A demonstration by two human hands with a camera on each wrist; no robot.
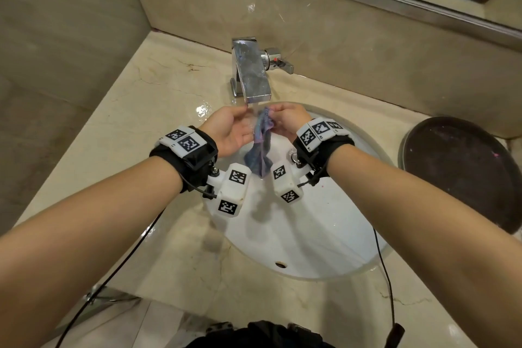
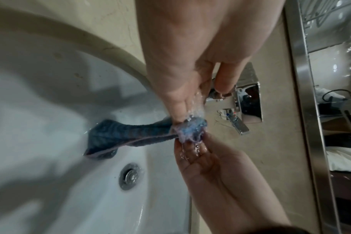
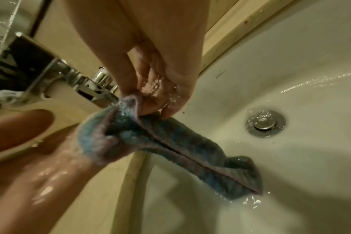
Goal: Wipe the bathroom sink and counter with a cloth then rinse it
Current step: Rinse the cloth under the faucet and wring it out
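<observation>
The top edge of the cloth (image 3: pixel 150 147) is pinched between the thumb and fingers of the right hand (image 1: pixel 289 118); its lower part hangs down from the fingers into the sink (image 1: pixel 310 240), the tip close to or touching the bowl wall. The left hand (image 1: pixel 230 128) is held just beside the cloth, fingers straight and relaxed, palm turned toward it and wet; nothing is gripped by it. Running water falls from the faucet (image 1: pixel 251 73) directly above the fingertips onto the bunched top of the cloth.

The step in hand is judged to be the rinse. Next, the cloth would need to be worked or squeezed between both hands under the stream, then wrung out.

The drain (image 3: pixel 265 123), beyond the hanging end of the cloth, is shown plainly in the wrist views but is mostly hidden behind the right wrist in the head view. Only in the head view are seen the counter (image 1: pixel 158 87), wet beside the faucet base, and a dark round tray (image 1: pixel 463 172) well off to the right of the fingers.
</observation>
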